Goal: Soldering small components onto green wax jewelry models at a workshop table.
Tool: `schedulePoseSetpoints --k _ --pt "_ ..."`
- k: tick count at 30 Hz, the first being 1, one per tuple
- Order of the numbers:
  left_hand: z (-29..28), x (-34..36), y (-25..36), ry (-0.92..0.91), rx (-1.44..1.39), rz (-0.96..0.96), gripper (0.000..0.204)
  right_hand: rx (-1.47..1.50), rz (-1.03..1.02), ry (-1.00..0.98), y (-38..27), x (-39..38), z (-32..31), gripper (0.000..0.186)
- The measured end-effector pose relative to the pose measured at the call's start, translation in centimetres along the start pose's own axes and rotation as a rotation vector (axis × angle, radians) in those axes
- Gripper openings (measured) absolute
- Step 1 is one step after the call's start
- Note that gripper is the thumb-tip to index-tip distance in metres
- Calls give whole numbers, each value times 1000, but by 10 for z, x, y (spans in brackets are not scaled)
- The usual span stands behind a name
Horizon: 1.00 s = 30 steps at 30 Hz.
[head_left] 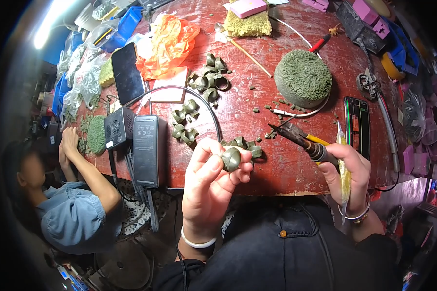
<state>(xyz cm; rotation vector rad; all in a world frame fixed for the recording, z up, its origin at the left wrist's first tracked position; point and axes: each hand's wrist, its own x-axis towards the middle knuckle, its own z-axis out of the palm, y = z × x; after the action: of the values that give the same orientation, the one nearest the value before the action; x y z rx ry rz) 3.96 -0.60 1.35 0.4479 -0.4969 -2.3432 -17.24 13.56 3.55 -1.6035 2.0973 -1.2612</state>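
Between the thumb and fingers of my left hand (pixel 209 179) is a dark green ring (pixel 231 159) with a smooth, domed face, held up over the table's near edge. My right hand (pixel 349 174) is closed round a soldering iron (pixel 303 141), its dark tip pointing left toward the ring but apart from it. A slim tool with a yellow, film-wrapped handle (pixel 344 177) is also in that hand, pointing up. More green rings (pixel 238 143) lie just beyond my left fingers, and another cluster of rings (pixel 210 80) sits farther back.
A round green block (pixel 303 77) stands on the red table (pixel 257 53), with small green bits beside it. A lit phone (pixel 357 123) lies at right. Left are a black power adapter (pixel 149 150), a dark phone (pixel 127 72) and an orange bag (pixel 169 46). Another person (pixel 73 213) works at far left.
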Motion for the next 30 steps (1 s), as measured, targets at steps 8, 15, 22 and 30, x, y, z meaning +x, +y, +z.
schedulePoseSetpoints --k 8,15,22,30 --pt "2 -2 0 56 16 -57 18 6 -20 -16 -5 3 0 25" --pt "4 -4 0 59 48 -55 23 7 -64 -54 -6 4 3 25" --pt "4 -5 -1 15 97 -51 18 23 -82 -86 -6 4 8 24" --pt "4 -5 -1 -9 103 -47 18 37 -75 -100 -6 4 10 24"
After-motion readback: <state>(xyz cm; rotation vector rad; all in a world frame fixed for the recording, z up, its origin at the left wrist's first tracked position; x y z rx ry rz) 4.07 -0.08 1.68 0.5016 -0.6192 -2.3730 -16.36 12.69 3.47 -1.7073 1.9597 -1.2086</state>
